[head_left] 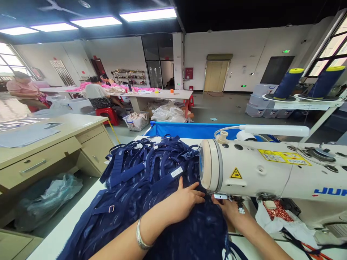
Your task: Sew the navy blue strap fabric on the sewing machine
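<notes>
A large heap of navy garments [127,187] with straps, curved bands and small metal sliders covers the table in front of me. A white tag with writing [176,172] lies on one strap. My left hand [185,200], a silver bangle at its wrist, rests on the navy cloth with its fingers spread, just left of the sewing machine's head [210,166]. Below that head, beside the metal presser and needle parts [240,205], my right hand [231,213] has its fingers closed at the edge of the navy cloth. Its fingertips are partly hidden by the machine.
Two navy thread cones [288,85] stand on a rack at the right. Beyond the table is a blue cloth bin [187,128]. A cream desk [67,133] stands at the left, plastic bags below it. Several people sit at a long table [173,94] farther back.
</notes>
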The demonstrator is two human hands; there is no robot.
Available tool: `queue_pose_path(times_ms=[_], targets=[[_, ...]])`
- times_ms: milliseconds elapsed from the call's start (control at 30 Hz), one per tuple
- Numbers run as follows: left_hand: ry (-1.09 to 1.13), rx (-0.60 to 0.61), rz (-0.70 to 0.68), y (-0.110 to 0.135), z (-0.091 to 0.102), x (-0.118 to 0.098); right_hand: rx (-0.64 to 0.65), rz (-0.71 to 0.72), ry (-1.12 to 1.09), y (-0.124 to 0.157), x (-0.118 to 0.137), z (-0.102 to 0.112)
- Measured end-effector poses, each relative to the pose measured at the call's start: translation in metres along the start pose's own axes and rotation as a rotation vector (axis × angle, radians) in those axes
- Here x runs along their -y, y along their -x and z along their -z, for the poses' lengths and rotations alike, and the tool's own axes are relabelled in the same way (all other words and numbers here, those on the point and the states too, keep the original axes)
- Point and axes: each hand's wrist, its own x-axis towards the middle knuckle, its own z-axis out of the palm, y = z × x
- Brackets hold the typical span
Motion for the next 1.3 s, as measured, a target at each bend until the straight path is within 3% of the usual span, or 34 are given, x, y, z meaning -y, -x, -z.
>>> queue_pose_path(times_ms=[400, 567, 833, 1300], targets=[[0.005, 0.012, -0.048, 0.001, 0.008, 0.0, 0.17, -0.024, 0.268, -0.003, 0.029, 0.015], [-0.009, 0.02, -0.035, 0.002, 0.009, -0.003, 0.147, -0.023, 0.305, -0.001, 0.032, 0.014], [-0.022, 0.013, -0.026, 0.003, 0.005, 0.0, 0.046, 0.013, 0.204, -0.002, 0.015, 0.0], [-0.002, -0.018, -0.036, 0.0, -0.002, 0.004, 0.11, 0.019, 0.108, -0.006, 0.018, 0.004]])
